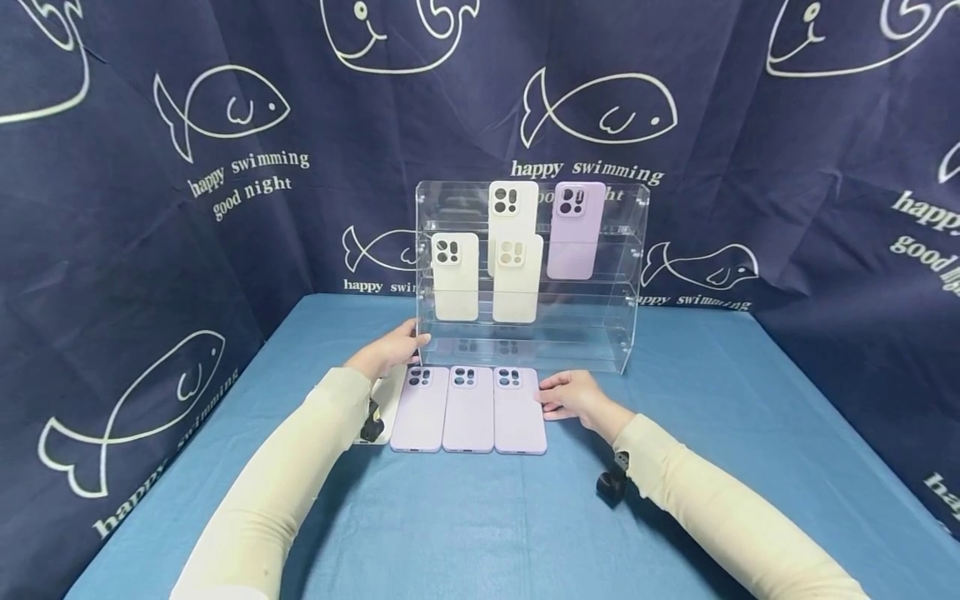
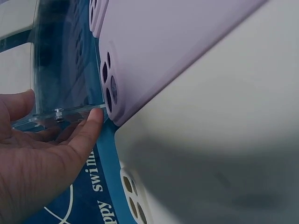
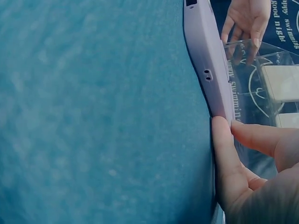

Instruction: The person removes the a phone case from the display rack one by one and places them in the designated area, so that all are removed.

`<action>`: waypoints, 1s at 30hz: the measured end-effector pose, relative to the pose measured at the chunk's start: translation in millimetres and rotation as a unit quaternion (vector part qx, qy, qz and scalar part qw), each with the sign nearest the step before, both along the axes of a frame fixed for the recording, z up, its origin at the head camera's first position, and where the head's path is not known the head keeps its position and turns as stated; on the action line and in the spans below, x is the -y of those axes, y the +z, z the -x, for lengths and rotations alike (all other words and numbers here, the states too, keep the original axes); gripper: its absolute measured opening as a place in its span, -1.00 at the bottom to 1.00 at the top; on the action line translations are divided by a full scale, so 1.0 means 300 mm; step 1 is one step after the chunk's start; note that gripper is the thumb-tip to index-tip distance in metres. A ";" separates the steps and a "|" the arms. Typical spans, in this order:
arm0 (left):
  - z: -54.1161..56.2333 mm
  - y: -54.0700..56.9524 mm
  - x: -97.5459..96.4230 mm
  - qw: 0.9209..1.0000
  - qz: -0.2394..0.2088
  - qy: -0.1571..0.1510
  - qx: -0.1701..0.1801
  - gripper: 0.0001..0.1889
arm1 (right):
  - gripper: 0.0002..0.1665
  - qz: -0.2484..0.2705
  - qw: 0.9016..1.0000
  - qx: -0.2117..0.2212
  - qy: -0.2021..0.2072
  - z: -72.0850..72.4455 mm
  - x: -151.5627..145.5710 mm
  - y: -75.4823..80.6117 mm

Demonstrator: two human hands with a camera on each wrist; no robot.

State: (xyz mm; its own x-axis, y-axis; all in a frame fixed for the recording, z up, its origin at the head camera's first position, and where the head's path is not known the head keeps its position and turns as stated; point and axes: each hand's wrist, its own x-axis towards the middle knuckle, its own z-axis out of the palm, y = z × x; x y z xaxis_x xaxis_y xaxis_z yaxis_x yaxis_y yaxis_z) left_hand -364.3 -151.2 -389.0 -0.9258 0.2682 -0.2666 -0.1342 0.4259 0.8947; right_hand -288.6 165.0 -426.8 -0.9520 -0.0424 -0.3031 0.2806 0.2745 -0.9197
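Observation:
Three purple phone cases lie side by side on the blue cloth, camera cutouts toward the stand: a left one (image 1: 418, 421), a middle one (image 1: 468, 417) and a right one (image 1: 519, 421). My right hand (image 1: 573, 396) pinches the right case's long edge between thumb and finger, seen closely in the right wrist view. Behind the row stands a clear acrylic display stand (image 1: 585, 333). My left hand (image 1: 390, 350) grips its left side panel, thumb on one face and fingers on the other. Under my left wrist lies a white phone case (image 2: 224, 135), partly hidden.
On the stand's tiers rest three white phone cases, at upper middle (image 1: 517, 218), lower left (image 1: 456, 287) and lower middle (image 1: 517, 287), plus a purple one (image 1: 576, 233) at upper right. A dark fish-print curtain (image 1: 405, 108) hangs behind the table (image 1: 712, 417).

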 end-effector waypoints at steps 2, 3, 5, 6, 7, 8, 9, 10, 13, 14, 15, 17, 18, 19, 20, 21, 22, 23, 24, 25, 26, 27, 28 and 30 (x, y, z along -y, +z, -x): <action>0.002 0.000 0.000 1.000 -0.002 0.003 0.002 -0.36 | -0.60 0.001 1.000 0.002 0.000 -0.001 0.001 0.001; 0.003 -0.001 0.000 1.000 -0.003 0.002 0.003 -0.36 | -0.59 0.000 1.000 0.002 0.002 -0.002 0.001 0.002; 0.006 -0.003 0.001 1.000 0.000 0.002 0.005 -0.36 | -0.58 0.000 1.000 0.001 0.003 -0.005 0.003 0.002; 0.006 -0.004 0.001 1.000 0.003 0.002 0.006 -0.35 | -0.58 0.001 1.000 0.000 0.002 -0.007 0.004 0.002; 0.007 -0.004 0.002 1.000 0.006 0.001 0.006 -0.35 | -0.58 0.002 1.000 -0.001 0.002 -0.008 0.004 0.002; 0.007 -0.005 0.003 1.000 0.006 0.000 0.006 -0.35 | -0.58 0.004 1.000 -0.002 0.000 -0.010 0.004 0.002; 0.006 -0.004 0.003 1.000 0.008 -0.002 0.006 -0.34 | -0.58 0.006 1.000 -0.004 -0.001 -0.011 0.005 0.002; 0.005 -0.003 0.003 1.000 0.010 -0.002 0.006 -0.34 | -0.58 0.008 1.000 -0.004 -0.003 -0.011 0.005 0.003; 0.002 0.000 0.002 1.000 0.007 -0.003 0.007 -0.34 | -0.57 0.010 1.000 -0.004 -0.007 -0.014 0.005 0.006; 0.001 0.002 0.001 1.000 0.008 -0.004 0.006 -0.34 | -0.57 0.011 1.000 -0.003 -0.009 -0.015 0.006 0.007; 0.000 0.004 0.001 1.000 0.010 -0.004 0.005 -0.33 | -0.57 0.011 1.000 -0.002 -0.010 -0.016 0.006 0.009; -0.001 0.004 0.001 1.000 0.014 -0.002 0.007 -0.33 | -0.57 0.010 1.000 -0.001 -0.011 -0.019 0.009 0.011; -0.001 0.004 0.001 1.000 0.018 -0.002 0.007 -0.32 | -0.57 0.009 1.000 -0.001 -0.009 -0.020 0.010 0.011; -0.002 0.005 0.002 1.000 0.021 -0.002 0.007 -0.32 | -0.56 0.009 1.000 -0.001 -0.009 -0.021 0.011 0.011; -0.003 0.005 0.003 1.000 0.024 -0.002 0.007 -0.32 | -0.56 0.009 1.000 0.000 -0.010 -0.022 0.012 0.012; -0.002 0.005 0.003 1.000 0.023 -0.002 0.008 -0.32 | -0.56 0.007 1.000 0.000 -0.010 -0.022 0.013 0.012; -0.001 0.005 0.003 1.000 0.022 -0.003 0.008 -0.32 | -0.56 0.008 1.000 0.000 -0.011 -0.022 0.013 0.012; 0.000 0.005 0.003 1.000 0.020 -0.003 0.008 -0.31 | -0.56 0.007 1.000 -0.001 -0.010 -0.022 0.013 0.011; 0.000 0.005 0.003 1.000 0.017 -0.004 0.008 -0.31 | -0.56 0.007 1.000 -0.002 -0.012 -0.022 0.013 0.011; 0.000 0.006 0.003 1.000 0.014 -0.004 0.008 -0.31 | -0.56 0.008 1.000 -0.002 -0.013 -0.021 0.013 0.011; 0.001 0.008 0.003 1.000 0.012 -0.004 0.009 -0.31 | -0.56 0.008 1.000 -0.003 -0.014 -0.022 0.014 0.011; 0.001 0.008 0.002 1.000 0.010 -0.003 0.009 -0.31 | -0.55 0.008 1.000 -0.006 -0.013 -0.022 0.014 0.009; -0.002 0.011 0.002 1.000 0.012 -0.003 0.010 -0.31 | -0.55 0.009 1.000 -0.008 -0.012 -0.022 0.015 0.008; -0.007 0.013 0.002 1.000 0.011 0.001 0.012 -0.31 | -0.55 0.010 1.000 -0.009 -0.010 -0.025 0.017 0.006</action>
